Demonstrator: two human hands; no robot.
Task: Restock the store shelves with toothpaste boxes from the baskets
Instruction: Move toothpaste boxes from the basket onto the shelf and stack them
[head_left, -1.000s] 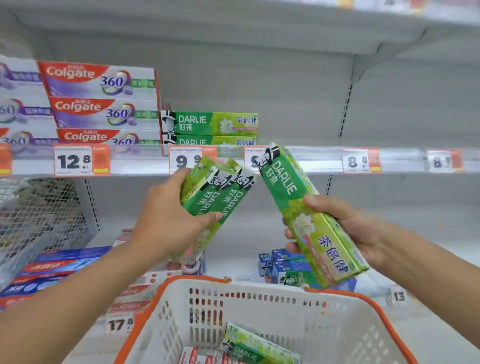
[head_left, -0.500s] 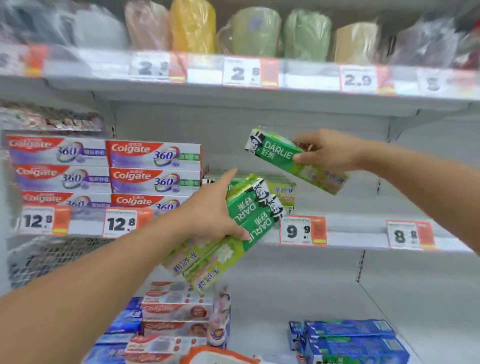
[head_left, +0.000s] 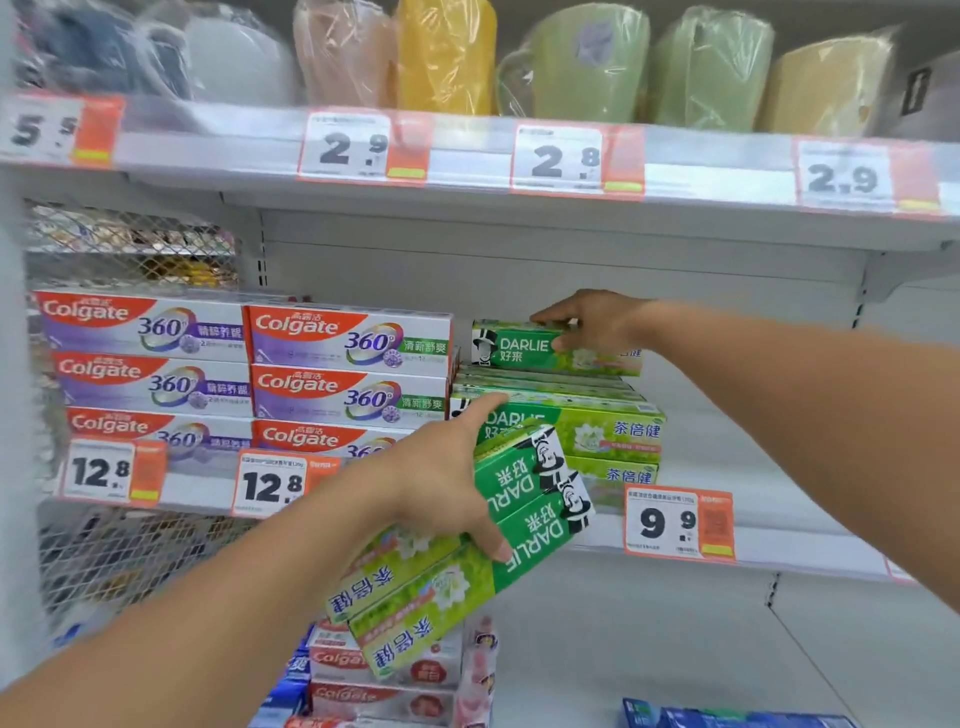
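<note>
Right hand (head_left: 592, 319) grasps one green toothpaste box (head_left: 550, 347) from above, fingers curled over its top edge, and holds it level on top of the stack of green boxes (head_left: 597, 415) on the middle shelf (head_left: 779, 551). Whether the box bears fully on the stack or is a little above it cannot be told. Left hand (head_left: 447, 483) grasps two more green boxes (head_left: 467, 561) together, thumb across the front faces, tilted with the printed ends pointing up toward the front edge of the shelf. The stack sits just beside the purple and red toothpaste boxes (head_left: 348, 374), which fill the left part of the same shelf; the part of the shelf to the right of the stack shows no stock. The step in hand is judged to be placement of a single box on the green stack. The next move calls for squaring the box with those beneath, its front face flush with the front edge of the shelf, then releasing it and taking a box from the left hand. The basket is not in view.
</note>
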